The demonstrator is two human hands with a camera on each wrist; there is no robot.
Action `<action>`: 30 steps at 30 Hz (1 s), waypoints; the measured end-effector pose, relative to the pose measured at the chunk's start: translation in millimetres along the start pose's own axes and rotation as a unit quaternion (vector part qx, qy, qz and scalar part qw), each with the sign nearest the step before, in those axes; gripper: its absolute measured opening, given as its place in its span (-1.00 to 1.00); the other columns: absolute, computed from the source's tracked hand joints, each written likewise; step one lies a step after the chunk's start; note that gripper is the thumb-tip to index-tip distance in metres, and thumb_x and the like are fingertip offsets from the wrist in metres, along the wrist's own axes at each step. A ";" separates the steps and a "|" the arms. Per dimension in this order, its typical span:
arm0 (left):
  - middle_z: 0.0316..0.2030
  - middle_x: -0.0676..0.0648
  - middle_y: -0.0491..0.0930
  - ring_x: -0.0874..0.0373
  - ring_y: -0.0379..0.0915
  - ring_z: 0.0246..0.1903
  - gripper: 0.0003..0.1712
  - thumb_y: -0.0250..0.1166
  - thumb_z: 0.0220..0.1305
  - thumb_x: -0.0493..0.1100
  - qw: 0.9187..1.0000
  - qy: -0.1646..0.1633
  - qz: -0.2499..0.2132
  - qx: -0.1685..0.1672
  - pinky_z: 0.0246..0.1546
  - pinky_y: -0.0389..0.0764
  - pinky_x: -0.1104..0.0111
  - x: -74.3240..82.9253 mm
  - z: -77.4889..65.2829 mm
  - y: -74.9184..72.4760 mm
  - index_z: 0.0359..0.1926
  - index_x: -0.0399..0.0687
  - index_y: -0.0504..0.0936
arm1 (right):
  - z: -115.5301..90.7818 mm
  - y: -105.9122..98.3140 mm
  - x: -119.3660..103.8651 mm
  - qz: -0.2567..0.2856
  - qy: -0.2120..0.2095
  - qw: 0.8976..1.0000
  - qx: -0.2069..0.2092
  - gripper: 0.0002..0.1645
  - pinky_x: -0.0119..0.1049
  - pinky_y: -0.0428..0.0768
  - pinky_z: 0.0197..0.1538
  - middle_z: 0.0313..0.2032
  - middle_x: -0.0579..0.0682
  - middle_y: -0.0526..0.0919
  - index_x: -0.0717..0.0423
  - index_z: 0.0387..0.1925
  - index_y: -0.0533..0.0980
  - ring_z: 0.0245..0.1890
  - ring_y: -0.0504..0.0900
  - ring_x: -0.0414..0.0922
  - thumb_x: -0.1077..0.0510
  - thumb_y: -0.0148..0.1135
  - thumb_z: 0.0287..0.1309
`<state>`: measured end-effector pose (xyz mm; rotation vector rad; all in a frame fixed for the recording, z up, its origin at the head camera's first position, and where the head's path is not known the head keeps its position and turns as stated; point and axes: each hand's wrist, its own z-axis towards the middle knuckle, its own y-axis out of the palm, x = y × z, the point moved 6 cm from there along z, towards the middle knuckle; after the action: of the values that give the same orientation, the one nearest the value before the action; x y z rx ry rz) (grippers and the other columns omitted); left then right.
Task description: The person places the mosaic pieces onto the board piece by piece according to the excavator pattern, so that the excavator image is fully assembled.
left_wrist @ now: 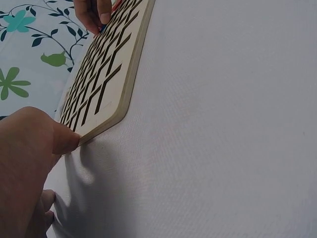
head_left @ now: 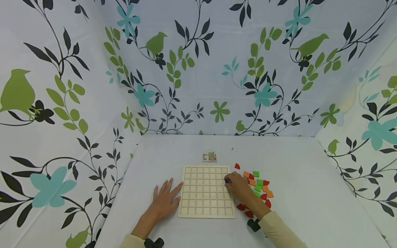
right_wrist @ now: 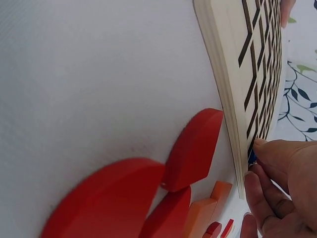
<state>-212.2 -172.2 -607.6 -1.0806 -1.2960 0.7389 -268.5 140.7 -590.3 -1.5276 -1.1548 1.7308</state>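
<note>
A pale wooden board [head_left: 206, 192] with a grid of square cells lies flat on the white table. At its left edge rests my left hand [head_left: 164, 203], fingers spread and straight; in the left wrist view the thumb [left_wrist: 67, 140] touches the board's side near a corner. Over the right edge, my right hand [head_left: 238, 186] pinches a small dark blue piece [right_wrist: 253, 158] between thumb and fingertips, right at the outer cells. Fingers cover most of that piece. Red rounded pieces [right_wrist: 193, 148] lie beside the board, just under the right wrist.
Several green squares [head_left: 255, 174], orange pieces [head_left: 270, 194] and red wedges [head_left: 237, 166] are scattered right of the board, partly beneath the right forearm. A small picture card [head_left: 209, 156] lies behind the board. Patterned cloth [head_left: 198, 69] hangs around the table's back and sides.
</note>
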 end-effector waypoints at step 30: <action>0.66 -0.26 0.04 -0.32 -0.12 0.64 -0.34 0.11 0.57 0.08 1.000 0.003 -0.003 0.000 0.52 -0.18 -0.40 1.1 -0.6 -0.3 0.61 0.22 0.33 | 4.9 -47.8 75.1 -0.013 0.103 0.991 0.089 -0.68 0.24 0.47 -0.04 -0.04 0.27 0.64 0.21 0.01 0.67 -0.01 0.57 0.26 0.08 0.40 0.38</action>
<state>-211.5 -171.5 -606.9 -1.0786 -1.2930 0.7310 -294.7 225.8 -586.0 -1.5334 -0.8872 1.5710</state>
